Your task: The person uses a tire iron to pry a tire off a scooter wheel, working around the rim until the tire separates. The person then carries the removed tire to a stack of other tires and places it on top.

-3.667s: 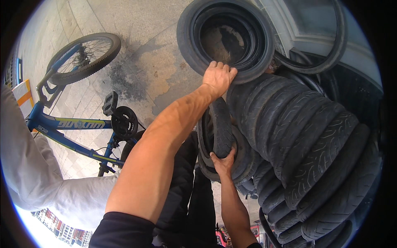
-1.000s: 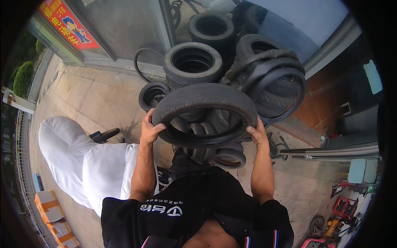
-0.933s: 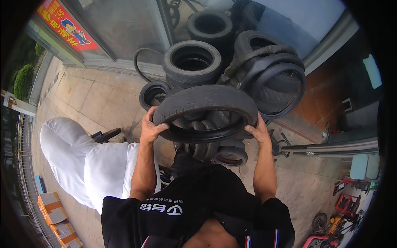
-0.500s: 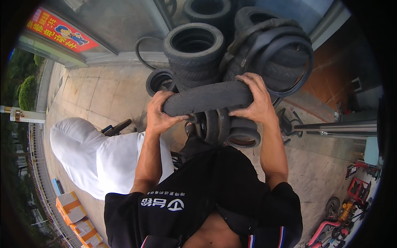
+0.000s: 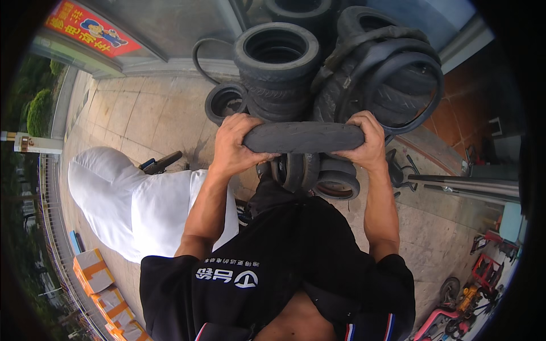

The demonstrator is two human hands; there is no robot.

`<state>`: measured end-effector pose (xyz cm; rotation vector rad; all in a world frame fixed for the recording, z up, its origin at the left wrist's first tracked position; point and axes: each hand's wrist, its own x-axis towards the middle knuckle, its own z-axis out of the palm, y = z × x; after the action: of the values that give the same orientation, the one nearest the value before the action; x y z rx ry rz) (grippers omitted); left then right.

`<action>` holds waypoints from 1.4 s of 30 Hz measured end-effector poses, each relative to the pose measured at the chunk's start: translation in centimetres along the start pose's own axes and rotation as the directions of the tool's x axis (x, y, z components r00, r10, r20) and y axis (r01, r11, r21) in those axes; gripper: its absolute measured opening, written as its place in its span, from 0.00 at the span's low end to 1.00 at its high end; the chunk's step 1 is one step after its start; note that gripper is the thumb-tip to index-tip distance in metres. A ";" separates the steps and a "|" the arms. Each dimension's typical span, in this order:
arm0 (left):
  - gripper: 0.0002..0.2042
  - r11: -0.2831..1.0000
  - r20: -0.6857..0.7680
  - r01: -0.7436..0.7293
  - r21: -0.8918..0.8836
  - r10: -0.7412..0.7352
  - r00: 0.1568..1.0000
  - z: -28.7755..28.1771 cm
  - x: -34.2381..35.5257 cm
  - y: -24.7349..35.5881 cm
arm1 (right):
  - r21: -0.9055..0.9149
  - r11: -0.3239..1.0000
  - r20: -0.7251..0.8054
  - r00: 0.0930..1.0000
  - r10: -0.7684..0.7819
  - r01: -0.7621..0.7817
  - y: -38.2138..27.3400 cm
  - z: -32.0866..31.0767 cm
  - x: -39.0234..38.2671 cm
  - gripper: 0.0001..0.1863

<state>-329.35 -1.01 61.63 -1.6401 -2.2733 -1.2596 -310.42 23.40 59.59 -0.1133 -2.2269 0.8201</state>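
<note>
A worn black tire [image 5: 304,137] is held up in front of me, its tread toward me and its length running level from left to right. My left hand [image 5: 236,145] is closed round its left end, and my right hand [image 5: 364,142] grips the right end with thumb below and fingers over the top. Below the held tire, several more tires [image 5: 335,181] stand and lie by my feet, partly hidden by it. Beyond it rises a tall stack of tires [image 5: 277,51]; to the right of that is a heap of tires [image 5: 375,74] with loose rims of rubber draped on top.
A single tire [image 5: 224,102] lies left of the stack. A large white sack-like bundle [image 5: 153,204] fills the near left. Taped boxes [image 5: 94,271] line the left edge. At right are metal bars [image 5: 466,184] and a pink-and-yellow child's vehicle [image 5: 449,312].
Both hands have shifted right with the tire, which has turned from slightly tilted to level. My left hand now sits further round its end.
</note>
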 end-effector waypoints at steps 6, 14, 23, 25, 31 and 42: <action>0.27 0.997 0.046 0.078 0.006 -0.079 0.996 0.1 0.9 1.2 | -0.003 0.999 0.002 0.999 0.052 -0.052 0.4 -0.3 -0.3 0.32; 0.49 0.948 0.020 0.157 -0.276 -0.157 0.987 -2.9 1.2 -3.3 | 0.313 0.873 -0.055 0.910 0.410 -0.374 4.1 -1.6 -3.0 0.38; 0.49 0.431 0.097 0.395 -0.811 -0.567 0.818 1.7 -6.5 -8.7 | 0.678 0.481 -0.093 0.584 0.806 -0.556 6.0 0.5 -5.9 0.37; 0.42 0.351 0.049 0.386 -0.853 -0.682 0.730 3.2 -6.0 -8.2 | 0.669 0.352 -0.027 0.452 0.892 -0.654 5.6 0.6 -5.9 0.37; 0.39 0.326 0.123 0.451 -0.831 -0.683 0.720 2.5 -3.7 -6.0 | 0.730 0.243 0.011 0.367 0.930 -0.638 5.0 0.8 -6.1 0.45; 0.37 0.057 0.244 0.409 -0.911 -0.724 0.645 3.5 -3.0 -7.2 | 0.762 0.365 -0.039 0.525 0.850 -0.535 0.4 -2.6 -4.6 0.46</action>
<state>-332.59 -1.67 53.75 -0.1952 -2.0459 -3.2207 -305.44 23.61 57.83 -0.8996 -1.2237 1.8498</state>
